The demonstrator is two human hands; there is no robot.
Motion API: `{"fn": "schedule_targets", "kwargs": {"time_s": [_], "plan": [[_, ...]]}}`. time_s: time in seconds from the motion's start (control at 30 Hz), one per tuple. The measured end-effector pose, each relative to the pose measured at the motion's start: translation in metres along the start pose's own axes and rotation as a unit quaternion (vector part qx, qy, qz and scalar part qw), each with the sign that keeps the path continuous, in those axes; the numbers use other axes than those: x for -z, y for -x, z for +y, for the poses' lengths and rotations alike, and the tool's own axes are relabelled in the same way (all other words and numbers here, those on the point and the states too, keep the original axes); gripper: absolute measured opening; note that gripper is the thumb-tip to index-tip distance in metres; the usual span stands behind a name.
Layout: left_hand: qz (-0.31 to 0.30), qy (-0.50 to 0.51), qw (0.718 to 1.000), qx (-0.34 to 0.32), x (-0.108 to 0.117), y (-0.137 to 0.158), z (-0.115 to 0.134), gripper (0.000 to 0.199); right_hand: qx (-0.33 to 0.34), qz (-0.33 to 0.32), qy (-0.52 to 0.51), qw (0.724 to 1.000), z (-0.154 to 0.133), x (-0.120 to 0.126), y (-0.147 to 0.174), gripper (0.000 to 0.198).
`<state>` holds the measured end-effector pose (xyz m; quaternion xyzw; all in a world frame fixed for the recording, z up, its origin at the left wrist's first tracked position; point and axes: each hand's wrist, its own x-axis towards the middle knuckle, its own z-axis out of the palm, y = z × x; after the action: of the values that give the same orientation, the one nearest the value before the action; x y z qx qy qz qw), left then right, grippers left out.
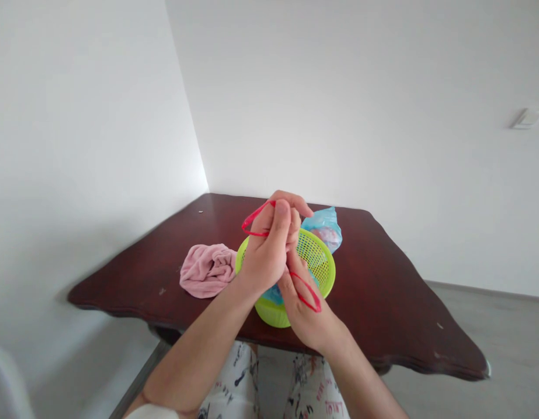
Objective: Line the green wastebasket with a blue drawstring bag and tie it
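Note:
Over a lime-green plastic basket (323, 269), my left hand (269, 244) and my right hand (305, 308) are pressed against each other with fingers curled closed. A thin red cord or strip sticks out of both: one red loop (248, 222) shows beside the left fingers, another red loop (312, 299) lies across the right hand. The part between them is hidden inside the hands. Below, blue plastic (273, 295) shows in the basket, mostly covered by my hands. Left of the basket lies a bunched pink cloth (204, 272).
Behind the basket to the right sits a light-blue plastic bag (325, 220) with something pinkish inside. All of this rests on a dark red-brown table (383, 302) with a wavy edge. White walls (339, 105) stand behind and to the left.

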<state>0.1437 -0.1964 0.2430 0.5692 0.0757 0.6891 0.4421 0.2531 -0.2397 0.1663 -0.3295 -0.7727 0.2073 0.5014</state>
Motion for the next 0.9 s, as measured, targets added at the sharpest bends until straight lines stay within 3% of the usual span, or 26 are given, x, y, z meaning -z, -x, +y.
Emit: {"fn": "schedule_targets", "kwargs": {"time_s": [0.17, 0.37, 0.43, 0.5, 0.6, 0.67, 0.77, 0.83, 0.9], "plan": [[-0.052, -0.045, 0.996, 0.052, 0.007, -0.001, 0.012, 0.044, 0.027, -0.035, 0.028, 0.999, -0.004, -0.003, -0.003, 0.019], [0.000, 0.036, 0.990, 0.133, 0.034, -0.014, 0.001, 0.046, 0.027, 0.024, 0.064, 0.997, 0.006, -0.006, 0.002, 0.021], [-0.044, 0.039, 0.975, 0.215, 0.049, -0.009, -0.007, 0.061, 0.030, 0.070, 0.069, 0.995, 0.012, -0.002, 0.005, 0.020], [-0.133, 0.030, 0.949, 0.285, 0.060, 0.001, -0.011, 0.071, 0.026, 0.095, 0.074, 0.992, 0.017, 0.004, 0.007, 0.019], [-0.214, -0.019, 0.935, 0.283, 0.066, 0.015, -0.008, 0.063, -0.001, 0.063, 0.069, 0.996, 0.020, 0.010, 0.009, 0.016], [-0.204, -0.057, 0.945, 0.250, 0.061, 0.020, -0.003, 0.051, -0.017, 0.028, 0.061, 0.998, 0.021, 0.012, 0.010, 0.013], [-0.130, -0.027, 0.967, 0.217, 0.050, 0.019, 0.000, 0.051, -0.051, -0.016, 0.061, 0.997, 0.018, 0.014, 0.012, 0.012], [-0.095, 0.010, 0.969, 0.228, 0.045, 0.020, 0.000, 0.053, -0.090, -0.037, 0.057, 0.994, 0.015, 0.015, 0.013, 0.018], [-0.102, -0.019, 0.959, 0.262, 0.044, 0.025, 0.003, 0.049, -0.125, -0.043, 0.041, 0.990, 0.014, 0.017, 0.013, 0.029]]}}
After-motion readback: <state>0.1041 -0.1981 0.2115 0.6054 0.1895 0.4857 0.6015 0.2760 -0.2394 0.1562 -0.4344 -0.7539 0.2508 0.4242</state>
